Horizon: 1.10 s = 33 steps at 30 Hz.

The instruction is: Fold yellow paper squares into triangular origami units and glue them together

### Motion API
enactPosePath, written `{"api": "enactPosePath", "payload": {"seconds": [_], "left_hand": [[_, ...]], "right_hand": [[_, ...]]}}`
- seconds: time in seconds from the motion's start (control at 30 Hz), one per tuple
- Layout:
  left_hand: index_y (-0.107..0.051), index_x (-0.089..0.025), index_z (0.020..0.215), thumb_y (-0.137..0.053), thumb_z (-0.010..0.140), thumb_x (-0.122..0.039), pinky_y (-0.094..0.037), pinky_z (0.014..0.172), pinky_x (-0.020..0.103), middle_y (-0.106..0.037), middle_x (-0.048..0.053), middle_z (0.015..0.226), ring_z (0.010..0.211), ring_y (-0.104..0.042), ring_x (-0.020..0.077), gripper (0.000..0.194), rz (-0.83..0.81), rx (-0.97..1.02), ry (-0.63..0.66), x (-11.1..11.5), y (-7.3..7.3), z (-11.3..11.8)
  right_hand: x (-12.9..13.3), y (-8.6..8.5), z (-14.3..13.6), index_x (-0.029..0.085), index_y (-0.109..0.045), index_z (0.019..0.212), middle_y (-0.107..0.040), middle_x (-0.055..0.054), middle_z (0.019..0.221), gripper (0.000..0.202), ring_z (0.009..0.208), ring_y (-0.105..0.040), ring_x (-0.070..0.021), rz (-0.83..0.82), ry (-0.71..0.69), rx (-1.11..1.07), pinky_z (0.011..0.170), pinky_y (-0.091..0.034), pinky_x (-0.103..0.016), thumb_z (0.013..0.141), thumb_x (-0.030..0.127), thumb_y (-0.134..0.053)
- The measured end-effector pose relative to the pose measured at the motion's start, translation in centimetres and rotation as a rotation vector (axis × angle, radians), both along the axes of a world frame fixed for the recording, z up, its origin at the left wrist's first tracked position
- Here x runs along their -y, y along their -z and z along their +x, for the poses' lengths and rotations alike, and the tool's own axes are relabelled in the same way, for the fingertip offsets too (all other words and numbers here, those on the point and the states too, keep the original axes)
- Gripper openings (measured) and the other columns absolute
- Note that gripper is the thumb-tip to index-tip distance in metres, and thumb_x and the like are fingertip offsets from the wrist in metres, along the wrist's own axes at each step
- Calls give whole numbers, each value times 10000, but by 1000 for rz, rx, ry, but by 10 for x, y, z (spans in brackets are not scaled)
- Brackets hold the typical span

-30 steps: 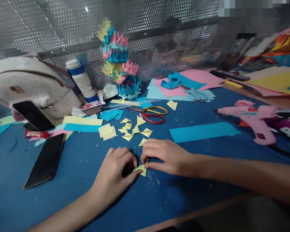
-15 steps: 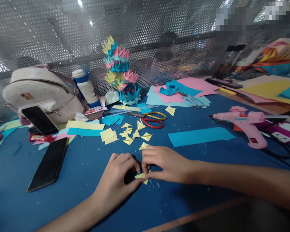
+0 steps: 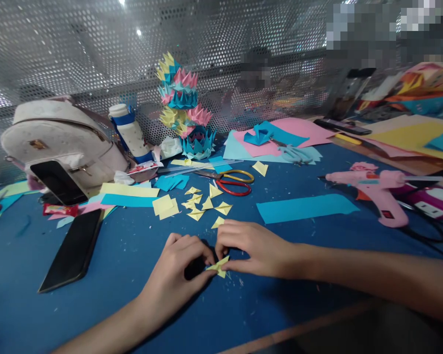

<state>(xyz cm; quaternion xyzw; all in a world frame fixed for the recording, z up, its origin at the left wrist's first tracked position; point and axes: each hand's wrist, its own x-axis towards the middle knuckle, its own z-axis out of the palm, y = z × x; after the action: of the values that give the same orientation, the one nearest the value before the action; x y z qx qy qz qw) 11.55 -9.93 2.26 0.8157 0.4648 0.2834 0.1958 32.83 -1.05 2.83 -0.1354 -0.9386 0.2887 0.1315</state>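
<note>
A small folded yellow paper piece (image 3: 220,268) lies low over the blue tabletop between my hands. My left hand (image 3: 182,260) pinches its left tip between thumb and fingers. From the other side my right hand (image 3: 245,246) grips its right side, the fingers curled and the thumb beneath them. Just beyond my right knuckles is another folded yellow piece (image 3: 218,222), partly covered. Farther back lie several folded yellow paper triangles (image 3: 195,201), beside a few flat yellow paper squares (image 3: 166,207).
Scissors (image 3: 234,182) with red and yellow handles lie behind the yellow pieces. A blue paper strip (image 3: 306,209) and a pink glue gun (image 3: 372,189) are on the right. Left are a dark phone (image 3: 72,253) and a white backpack (image 3: 59,142). A folded-paper tower (image 3: 186,108) stands behind.
My right thumb and fingers have parted slightly from the folded yellow paper's middle, so more of it shows. Both hands stay in nearly the same place.
</note>
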Motion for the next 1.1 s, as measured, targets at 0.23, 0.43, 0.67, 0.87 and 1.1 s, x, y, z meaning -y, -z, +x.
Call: {"api": "enactPosePath", "payload": {"seconds": [0.23,0.43,0.67,0.87,1.1], "left_hand": [[-674,-234,917,-606,987,-212,-314,801,337,-687,-33,881,809,-594,144,100,137,-68,63,2,1,-8],[-687,-193,959,-477,1053,-303,-327,821,362,-707,9,897,782,-570,163,255,396,-205,187,3,-4,-11],[-669,-150,1064,-335,1086,-361,-366,822,372,-693,51,867,760,-582,182,396,421,-270,259,5,-8,-14],[-675,-151,1081,-366,1077,-345,-372,848,380,-669,56,876,781,-583,189,364,377,-264,272,5,-1,-15],[-665,-160,1097,-364,1074,-302,-345,866,397,-687,56,932,792,-572,192,334,312,-168,267,7,-1,-18]], "right_hand": [[-1,0,1,184,-675,918,-629,-14,899,80,884,-544,-141,37,-62,-81,785,-406,-268,958,230,-622],[1,0,1,178,-694,862,-658,-10,841,128,818,-547,-138,64,-77,-103,738,-390,-263,948,249,-630],[-2,3,1,196,-691,841,-662,4,815,158,772,-535,-136,170,-117,-138,716,-358,-271,951,291,-631],[0,6,1,194,-671,852,-642,2,814,185,764,-525,-134,194,-103,-129,693,-353,-277,970,322,-608],[5,5,-2,173,-593,828,-604,6,811,159,777,-534,-127,31,17,-30,713,-366,-265,953,271,-599]]}}
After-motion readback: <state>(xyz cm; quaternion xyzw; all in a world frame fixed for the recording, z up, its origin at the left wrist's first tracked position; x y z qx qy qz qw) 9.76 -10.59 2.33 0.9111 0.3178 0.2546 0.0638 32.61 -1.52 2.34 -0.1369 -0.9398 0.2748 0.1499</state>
